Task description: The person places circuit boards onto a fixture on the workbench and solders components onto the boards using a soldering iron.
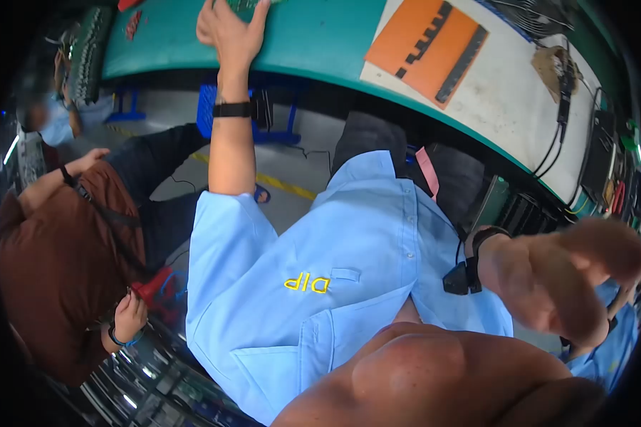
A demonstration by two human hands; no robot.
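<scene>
Nearest the camera, the person's right hand [548, 277] is raised and blurred, its fingers seemingly bent; whether they hold anything I cannot tell. Beyond the light-blue cloth shirt [299, 235], the left hand [233, 32] reaches over the green-topped workbench [320, 43], thumb spread, at a green printed circuit board [253, 4] cut off by the top edge; its grip is unclear. Rightward, a flat orange sheet [399, 32] with black strips lies on a white surface [509, 107]

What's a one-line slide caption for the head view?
Left hand at a green board on the green bench top; right hand raised, blurred, near the camera.
</scene>
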